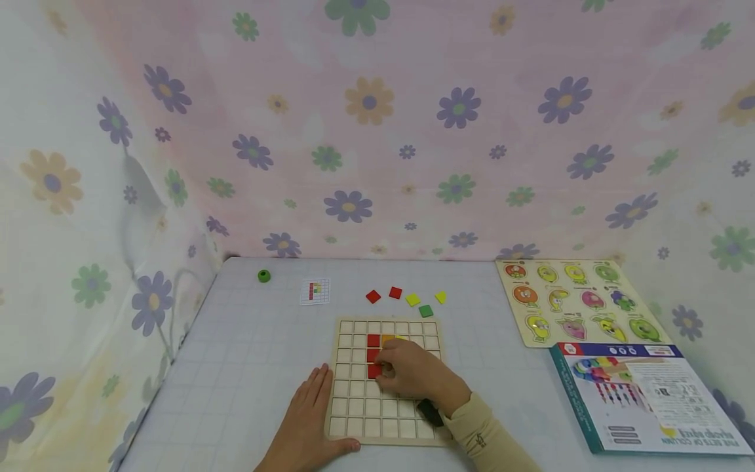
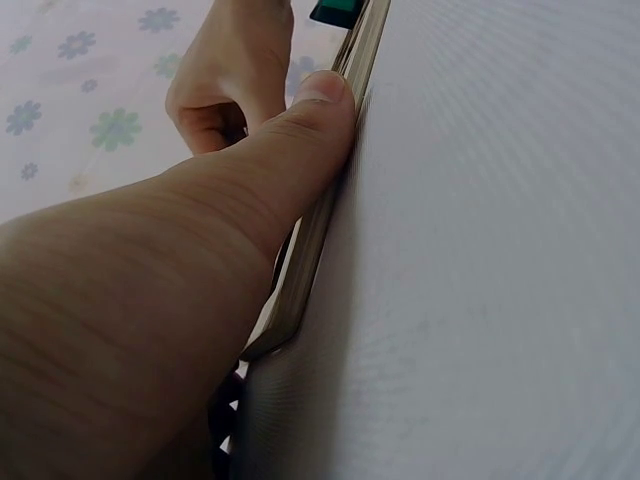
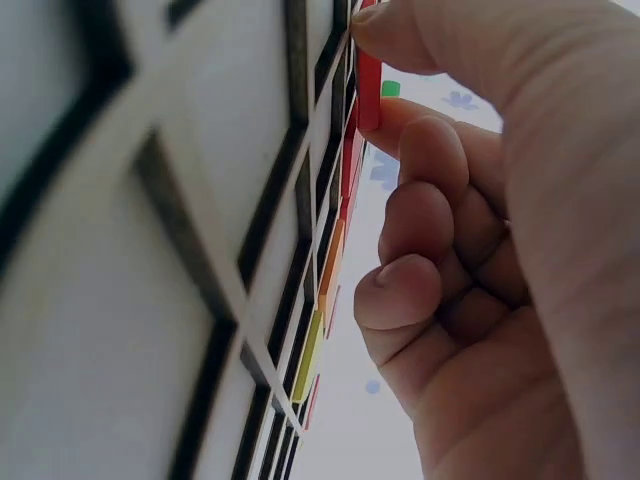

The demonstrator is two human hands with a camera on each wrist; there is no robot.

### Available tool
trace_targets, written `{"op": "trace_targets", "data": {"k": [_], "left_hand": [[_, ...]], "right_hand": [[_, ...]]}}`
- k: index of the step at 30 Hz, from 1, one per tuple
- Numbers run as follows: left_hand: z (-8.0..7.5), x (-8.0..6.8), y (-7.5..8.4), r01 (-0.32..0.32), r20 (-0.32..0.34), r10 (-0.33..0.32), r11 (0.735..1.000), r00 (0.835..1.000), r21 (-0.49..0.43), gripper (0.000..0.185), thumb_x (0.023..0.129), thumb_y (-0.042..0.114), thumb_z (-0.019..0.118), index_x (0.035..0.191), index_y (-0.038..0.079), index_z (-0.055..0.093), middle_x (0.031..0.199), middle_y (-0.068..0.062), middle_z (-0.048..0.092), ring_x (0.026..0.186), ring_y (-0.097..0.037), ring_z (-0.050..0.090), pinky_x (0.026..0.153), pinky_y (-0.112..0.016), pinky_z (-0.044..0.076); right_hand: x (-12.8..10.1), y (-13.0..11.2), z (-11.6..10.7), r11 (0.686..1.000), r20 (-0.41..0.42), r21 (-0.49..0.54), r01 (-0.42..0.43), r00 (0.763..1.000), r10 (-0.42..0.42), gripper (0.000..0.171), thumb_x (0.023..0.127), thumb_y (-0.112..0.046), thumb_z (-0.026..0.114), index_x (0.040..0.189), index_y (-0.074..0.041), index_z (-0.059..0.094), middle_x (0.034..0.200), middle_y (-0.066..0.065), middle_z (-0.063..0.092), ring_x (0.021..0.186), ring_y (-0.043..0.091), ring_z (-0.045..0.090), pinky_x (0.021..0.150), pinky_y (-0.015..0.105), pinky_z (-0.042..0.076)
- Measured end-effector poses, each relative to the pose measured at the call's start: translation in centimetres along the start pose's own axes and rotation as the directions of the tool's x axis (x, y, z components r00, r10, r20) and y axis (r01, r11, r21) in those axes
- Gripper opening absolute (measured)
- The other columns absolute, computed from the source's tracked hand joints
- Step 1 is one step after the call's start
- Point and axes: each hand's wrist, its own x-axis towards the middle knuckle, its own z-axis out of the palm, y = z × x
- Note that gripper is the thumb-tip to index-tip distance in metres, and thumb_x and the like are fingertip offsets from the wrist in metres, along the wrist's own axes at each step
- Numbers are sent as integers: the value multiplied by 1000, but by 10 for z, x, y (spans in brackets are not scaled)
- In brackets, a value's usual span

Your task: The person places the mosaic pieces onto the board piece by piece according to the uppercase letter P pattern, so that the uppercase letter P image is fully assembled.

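Note:
A wooden grid board (image 1: 354, 410) lies in the middle of the table. Red tiles (image 1: 373, 341) fill a short column in it, with an orange tile (image 1: 387, 339) and a yellow tile (image 1: 402, 338) beside the top one. My right hand (image 1: 392, 369) is over the board and pinches a red tile (image 3: 368, 90) between thumb and forefinger at a cell, its other fingers curled. My left hand (image 1: 309, 413) lies flat on the table at the board's left edge. Its thumb (image 2: 300, 130) presses against the board's rim (image 2: 320, 230).
Loose tiles lie beyond the board: two red (image 1: 373, 296), two yellow (image 1: 413, 299), one green (image 1: 426, 311). A pattern card (image 1: 315, 291) and a green ring (image 1: 264, 276) sit at the back left. A fruit puzzle (image 1: 580, 301) and a box (image 1: 643, 393) are on the right.

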Motion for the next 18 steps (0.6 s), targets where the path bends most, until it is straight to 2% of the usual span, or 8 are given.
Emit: {"op": "trace_targets", "data": {"k": [5, 18], "left_hand": [[0, 0, 0, -4, 1, 4, 1000, 1000, 0, 136, 65, 86, 70, 161, 1, 23, 169, -17, 23, 156, -38, 23, 124, -60, 27], [-2, -1, 1, -1, 1, 1, 1000, 1000, -3, 136, 65, 85, 70, 161, 1, 23, 170, -17, 22, 156, -37, 22, 125, -59, 26]], "right_hand": [[0, -2, -1, 1000, 13, 4, -5, 1000, 5, 16, 87, -22, 77, 99, -11, 77, 84, -9, 57, 71, -1, 45, 65, 13, 44], [2, -3, 0, 999, 23, -1, -40, 999, 40, 16, 88, -24, 76, 100, -13, 77, 82, -11, 54, 70, 0, 44, 63, 13, 42]]}}
